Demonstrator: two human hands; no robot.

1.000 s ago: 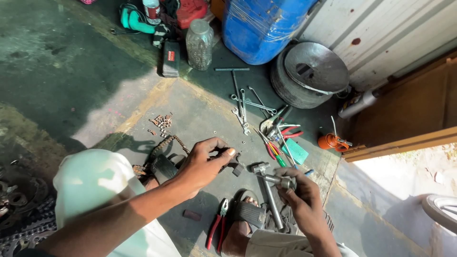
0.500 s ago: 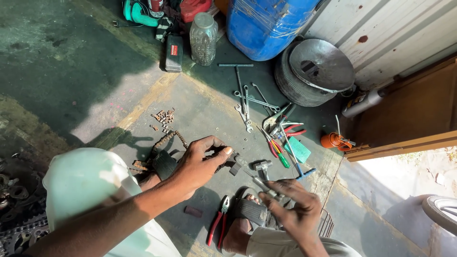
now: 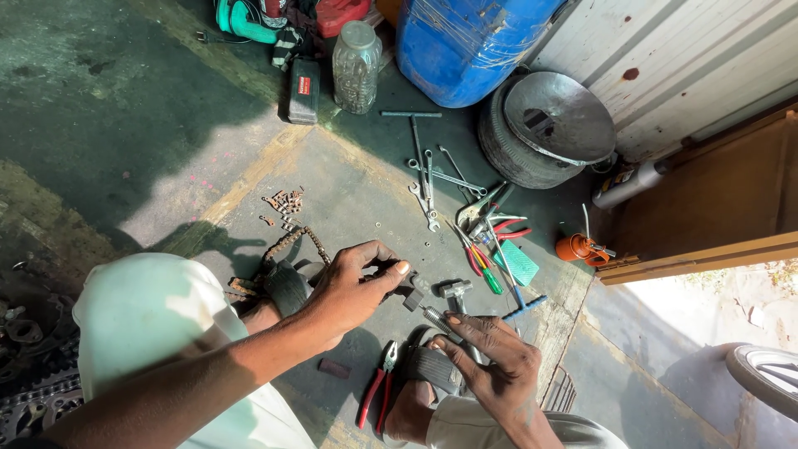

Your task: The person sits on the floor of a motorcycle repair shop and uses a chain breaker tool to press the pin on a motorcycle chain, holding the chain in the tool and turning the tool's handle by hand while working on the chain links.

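Nearest you, at six o'clock: your right hand [image 3: 499, 362], fingers curled and pinched on the handle of a slim metal-shafted tool [image 3: 438, 320] whose shaft points up toward eleven o'clock.

Just beside it at eight o'clock: red-handled pliers [image 3: 378, 395] flat on the grey concrete floor [image 3: 349, 183], with your black-strapped sandal [image 3: 432, 366] touching their right side.

Centre: your left hand [image 3: 349, 287], thumb and fingertips pressed together on a small dark metal part [image 3: 409, 293]; what kind of part it is cannot be made out. It sits just off the tip of the tool in your right hand.

At three o'clock of that part: a short steel hammer head [image 3: 455, 289], near but apart.

At nine o'clock of your left hand: a rusty length of roller chain [image 3: 295, 239], looping behind the wrist. Beyond it, at eleven o'clock: a small heap of loose rusty chain links [image 3: 283, 202].

At one o'clock: a scatter of steel spanners [image 3: 428, 179], then red and green-handled screwdrivers and pliers [image 3: 486, 241] and a teal rectangular pad [image 3: 519, 262]. At two o'clock of these: an orange oil can [image 3: 578, 248].

Farthest, at twelve o'clock: a clear plastic jar [image 3: 356, 56], a black rectangular case [image 3: 303, 90], a blue plastic drum [image 3: 470, 46], and at one o'clock a dented metal basin lying on a black tyre [image 3: 499, 137].
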